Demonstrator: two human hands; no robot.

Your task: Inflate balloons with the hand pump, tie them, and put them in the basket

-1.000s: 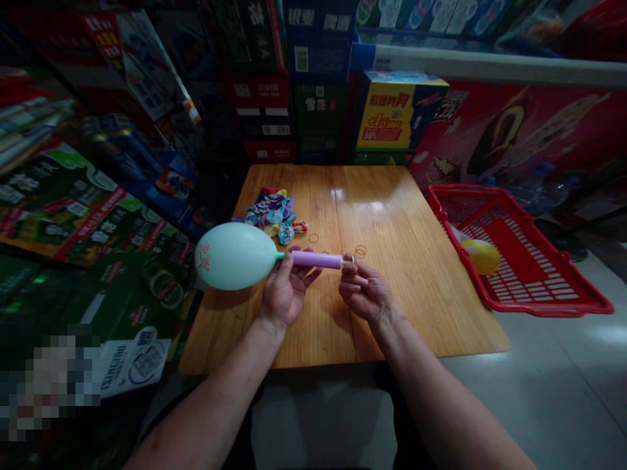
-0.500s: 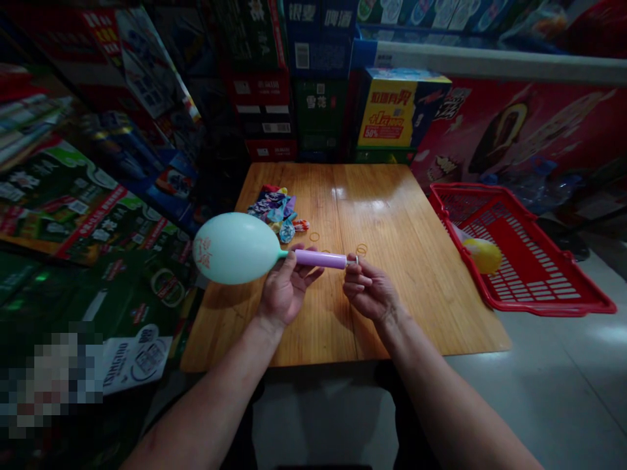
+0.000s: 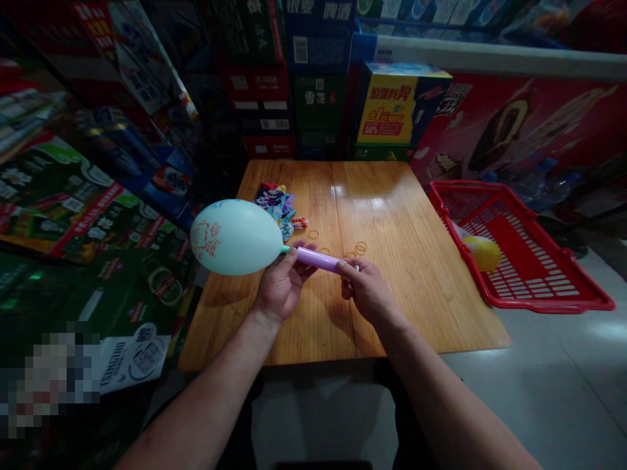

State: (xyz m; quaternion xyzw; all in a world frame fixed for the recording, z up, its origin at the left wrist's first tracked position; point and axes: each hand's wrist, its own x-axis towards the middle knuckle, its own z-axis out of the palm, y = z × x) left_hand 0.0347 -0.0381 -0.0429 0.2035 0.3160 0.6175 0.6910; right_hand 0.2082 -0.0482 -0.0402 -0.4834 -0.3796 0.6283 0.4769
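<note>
A pale mint balloon (image 3: 238, 236) with red print is inflated, its neck fitted over the left tip of a purple hand pump (image 3: 318, 258). My left hand (image 3: 283, 281) is closed around that tip, pinching the balloon's neck against it. My right hand (image 3: 365, 285) grips the pump's right end, thumb along the barrel and fingers at the white handle, which mostly hides behind them. Both hands hold the pump above the wooden table (image 3: 382, 313). Beyond the balloon lies a pile of flat, colourful balloons (image 3: 277, 205). Several thin yellow rubber bands (image 3: 361, 247) lie past the pump.
A red plastic basket (image 3: 531, 303) stands to the right of the table, with a yellow object (image 3: 482, 253) in it. Stacked drink cartons (image 3: 318, 111) line the back edge. More green cartons (image 3: 161, 281) crowd the left side. Tiled floor (image 3: 553, 391) shows at right.
The pump's handle has gone in, bringing my right hand left against the barrel. The pump now tilts down more to the right, and the balloon looks slightly larger and sits higher.
</note>
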